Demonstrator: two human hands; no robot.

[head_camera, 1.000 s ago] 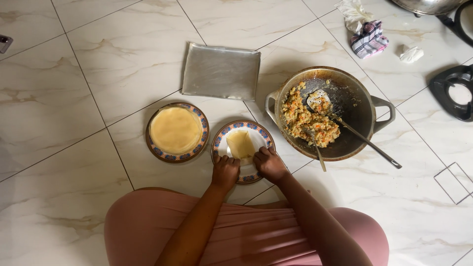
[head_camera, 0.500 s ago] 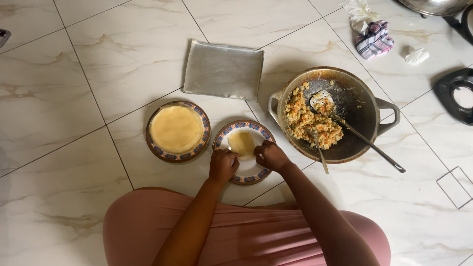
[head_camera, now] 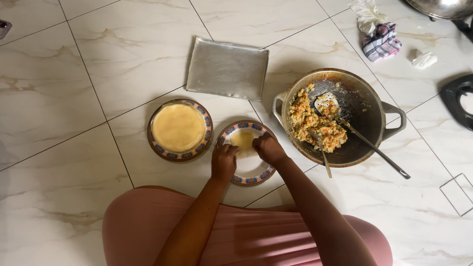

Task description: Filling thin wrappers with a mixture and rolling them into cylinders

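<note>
A view from above of a person sitting on a pale marble-patterned tiled floor [head_camera: 59,88], a pink garment [head_camera: 246,231] covering the lap at the bottom edge. Both hands work over a small white plate with a blue patterned rim [head_camera: 246,178] set on the floor just in front of the knees. On that plate lies a small yellow piece of wrapper dough [head_camera: 242,139]; it sits on the far half of the plate, and its near part is hidden under the fingers, so its long axis and which way it points cannot be told. The left hand [head_camera: 224,161] is curled with fingers bent down at the near left side of the dough, touching it or the plate. The right hand [head_camera: 268,148] is likewise curled, fingertips pressing the dough's right edge. Whether either hand pinches the dough cannot be told.

Just left of this plate is a second patterned plate [head_camera: 162,150] carrying a round stack of thin yellow wrappers [head_camera: 178,127]. Beyond both lies a flat rectangular metal tray [head_camera: 227,69]. To the right stands a dark two-handled pan [head_camera: 367,118] holding orange-flecked filling [head_camera: 313,123], a metal spatula [head_camera: 354,133] and a spoon [head_camera: 322,155]. A checked cloth [head_camera: 382,42] lies at the far right
</note>
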